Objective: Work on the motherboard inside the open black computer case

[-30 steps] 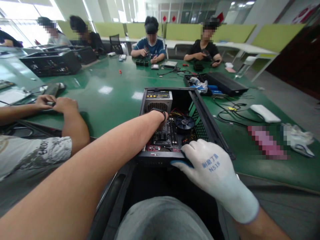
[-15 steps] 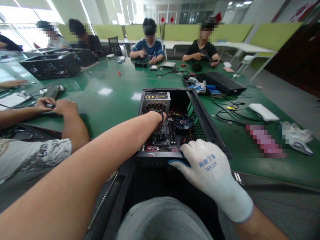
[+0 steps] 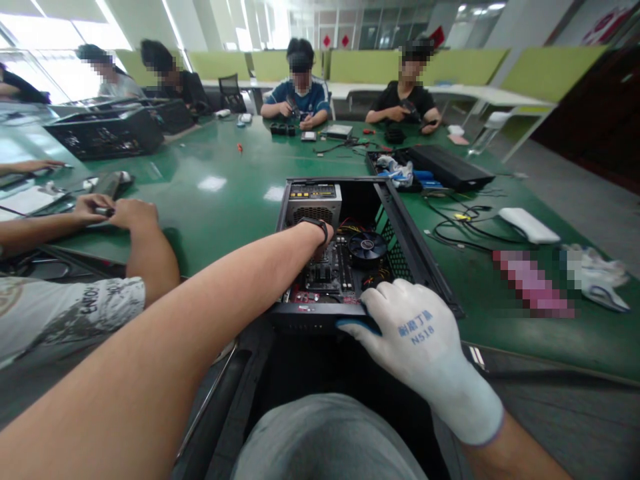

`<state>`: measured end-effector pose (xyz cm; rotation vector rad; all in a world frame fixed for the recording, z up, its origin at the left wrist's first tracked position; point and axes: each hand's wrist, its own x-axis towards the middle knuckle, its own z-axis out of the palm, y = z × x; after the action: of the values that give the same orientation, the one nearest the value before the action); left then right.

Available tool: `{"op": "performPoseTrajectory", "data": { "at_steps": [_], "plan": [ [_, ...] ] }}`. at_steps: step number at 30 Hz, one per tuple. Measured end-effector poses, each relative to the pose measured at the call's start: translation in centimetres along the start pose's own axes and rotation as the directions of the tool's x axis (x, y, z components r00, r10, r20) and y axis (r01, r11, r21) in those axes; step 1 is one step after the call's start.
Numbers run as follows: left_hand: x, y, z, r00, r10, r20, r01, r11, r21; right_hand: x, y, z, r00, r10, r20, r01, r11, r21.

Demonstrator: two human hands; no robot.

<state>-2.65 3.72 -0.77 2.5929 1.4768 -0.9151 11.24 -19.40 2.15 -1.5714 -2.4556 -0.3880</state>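
A black computer case (image 3: 310, 310) lies open in front of me. Inside are a power supply (image 3: 315, 193), a motherboard (image 3: 330, 273) and a round black fan (image 3: 367, 247). My left hand (image 3: 323, 248), bare and with a dark band at the wrist, reaches down into the case beside the power supply. Its fingers are hidden behind the wrist and the case parts. My right hand (image 3: 410, 327) wears a white glove with blue print. It grips the near edge of the case, fingers over the rim and thumb outside.
Right of the case are black cables (image 3: 450, 230), a white pouch-like item (image 3: 529, 225) and a pair of gloves (image 3: 600, 277). A black tray (image 3: 395, 170) with blue tools stands behind. On the left a co-worker's hands (image 3: 117, 210) hold a small part. Other people sit across the green table (image 3: 200, 213).
My two hands and the case hold the same positions. The whole view has shifted very slightly.
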Motion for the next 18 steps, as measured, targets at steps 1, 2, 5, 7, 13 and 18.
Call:
{"op": "performPoseTrajectory", "data": {
  "at_steps": [1,2,5,7,13,18],
  "plan": [
    [-0.1,0.1,-0.1,1.000,0.001,-0.002,-0.001,1.000,0.008,0.0,0.0,0.0,1.000,0.000,-0.005,0.000,1.000,0.001],
    [-0.2,0.1,-0.1,1.000,0.004,-0.003,-0.004,1.000,0.012,0.0,0.0,0.0,1.000,-0.002,-0.008,0.002,1.000,0.002],
    [-0.6,0.1,-0.3,1.000,-0.004,0.001,0.004,1.000,-0.001,0.0,0.0,0.0,1.000,-0.005,-0.016,0.005,1.000,0.009],
    [-0.6,0.1,-0.3,1.000,-0.020,0.004,0.020,1.000,-0.019,0.1,0.0,0.0,1.000,-0.002,-0.016,0.002,1.000,0.013],
    [-0.1,-0.2,0.0,1.000,-0.012,0.029,0.013,0.999,-0.033,0.0,0.0,-0.1,1.000,-0.005,-0.001,0.005,1.000,0.009],
    [1.2,-0.4,0.6,0.998,-0.056,-0.038,0.052,0.994,-0.097,0.1,0.0,0.0,1.000,-0.002,0.004,0.002,1.000,-0.018]
  ]
}}
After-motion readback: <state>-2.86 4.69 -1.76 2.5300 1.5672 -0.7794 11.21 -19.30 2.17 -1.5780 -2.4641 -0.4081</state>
